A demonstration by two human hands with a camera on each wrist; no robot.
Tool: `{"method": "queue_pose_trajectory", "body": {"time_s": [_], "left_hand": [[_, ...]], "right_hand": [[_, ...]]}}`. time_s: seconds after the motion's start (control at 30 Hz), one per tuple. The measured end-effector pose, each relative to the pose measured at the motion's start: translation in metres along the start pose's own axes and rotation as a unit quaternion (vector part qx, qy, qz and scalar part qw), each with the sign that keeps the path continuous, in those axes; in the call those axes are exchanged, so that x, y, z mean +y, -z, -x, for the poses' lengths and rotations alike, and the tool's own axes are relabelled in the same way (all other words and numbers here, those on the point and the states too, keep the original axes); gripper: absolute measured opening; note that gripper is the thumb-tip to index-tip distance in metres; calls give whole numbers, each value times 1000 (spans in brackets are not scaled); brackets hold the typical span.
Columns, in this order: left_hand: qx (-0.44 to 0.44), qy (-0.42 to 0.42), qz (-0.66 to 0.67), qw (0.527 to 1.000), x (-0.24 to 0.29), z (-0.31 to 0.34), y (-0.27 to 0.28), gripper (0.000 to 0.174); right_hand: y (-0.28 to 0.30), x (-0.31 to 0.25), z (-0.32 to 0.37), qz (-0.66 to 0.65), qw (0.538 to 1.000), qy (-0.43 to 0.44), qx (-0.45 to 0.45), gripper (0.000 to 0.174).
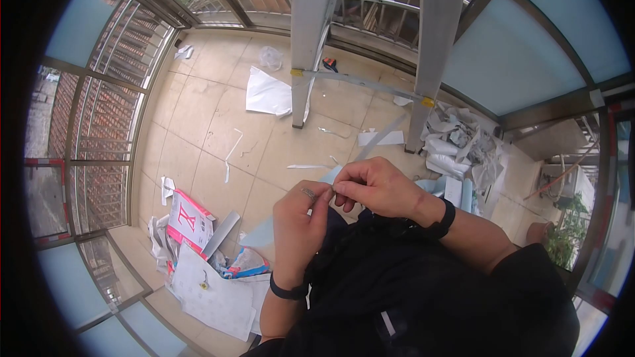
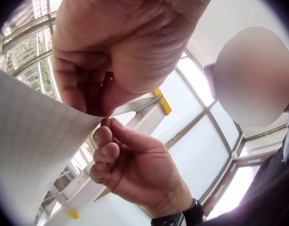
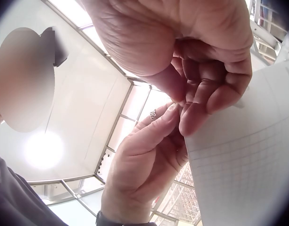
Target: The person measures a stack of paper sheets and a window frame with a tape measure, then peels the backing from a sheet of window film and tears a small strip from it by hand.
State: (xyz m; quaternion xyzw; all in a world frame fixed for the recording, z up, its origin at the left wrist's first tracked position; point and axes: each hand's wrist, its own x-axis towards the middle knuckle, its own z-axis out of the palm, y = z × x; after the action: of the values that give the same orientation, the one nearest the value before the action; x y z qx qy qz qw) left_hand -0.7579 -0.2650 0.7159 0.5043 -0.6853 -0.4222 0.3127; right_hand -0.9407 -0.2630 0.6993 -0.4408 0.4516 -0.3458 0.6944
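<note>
Black clothing (image 1: 436, 284): on me, nearest the head camera, just behind my wrists.
Left hand (image 1: 299, 215): narrowed to a pinch, thumb and fingers closed on the sheet's corner; one ring (image 1: 308, 193) on it, one dark band (image 1: 289, 289) at the wrist.
Right hand (image 1: 380, 188): in an equally tight pinch at the same corner, fingertips touching those of the left; one dark watch (image 1: 443, 219).
Gridded sheet (image 2: 36, 136): one, white with a faint grid, its corner between my hands; the rest spreads outward on the far side of them from my chest.
Nearer hand: neither, as I judge it; both meet at the corner, so any move turns on which fingertips have that bit of edge.
Long axis: cannot tell; the sheet runs out of both wrist views, and the head view shows a pale translucent band (image 1: 258, 235) slanting past my hands, probably the same piece.
Ladder (image 1: 440, 46): one, ahead of me, two broad uprights joined by one bar with yellow ends.
Floor (image 1: 218, 112): tiled, strewn with white scraps (image 1: 390, 138), too many to count surely.
Pink-and-white box (image 1: 190, 221): one, off to my left, apart from my hands.
Crumpled wrapping (image 1: 456, 149): one heap, to my right, beside a ladder foot.
Large white paper (image 1: 268, 92): one, by the other foot.
</note>
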Motion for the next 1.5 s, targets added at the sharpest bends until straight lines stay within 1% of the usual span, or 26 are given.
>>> {"method": "queue_pose_trajectory", "body": {"time_s": [0.17, 0.3, 0.37, 0.43, 0.53, 0.6, 0.67, 0.73, 1.1, 1.17, 1.33, 1.5], "left_hand": [[2, -33, -18, 999, -1, 2, 0, 7], [-4, -26, -12, 1000, -3, 3, 0, 7], [-5, -12, 10, 1000, -4, 4, -1, 7], [-8, -1, 25, 1000, -6, 4, -1, 8], [-13, 18, 52, 998, -12, 6, -2, 8], [-17, 26, 64, 997, -14, 7, -1, 8], [-18, 51, 78, 996, -16, 8, -1, 8], [-17, 58, 87, 994, -18, 9, -2, 8], [-19, 81, 126, 989, -23, 11, -2, 9], [-32, 123, 146, 981, -22, 12, 1, 9], [-46, 109, 120, 986, -23, 13, 5, 10], [-53, 104, 111, 987, -22, 15, 5, 10]], "right_hand": [[-1, 0, 1, 14, 1000, 1, 0, 19], [-1, 1, 2, 25, 1000, 0, -2, 19], [-1, 0, 2, 23, 1000, -1, -2, 19], [0, -2, 3, 35, 999, -27, -17, 17], [-2, 5, 2, 27, 1000, -6, -3, 20], [-3, 5, 2, 28, 1000, -10, -3, 20], [-3, 4, 2, 30, 999, -12, -2, 20], [-2, 1, 3, 40, 999, -31, -19, 17], [-3, 1, 3, 49, 998, -32, -22, 16], [-4, 1, 4, 53, 998, -34, -22, 16], [-5, 1, 4, 99, 994, -19, -35, 17], [-6, 2, 5, 89, 995, -30, -35, 18]]}}
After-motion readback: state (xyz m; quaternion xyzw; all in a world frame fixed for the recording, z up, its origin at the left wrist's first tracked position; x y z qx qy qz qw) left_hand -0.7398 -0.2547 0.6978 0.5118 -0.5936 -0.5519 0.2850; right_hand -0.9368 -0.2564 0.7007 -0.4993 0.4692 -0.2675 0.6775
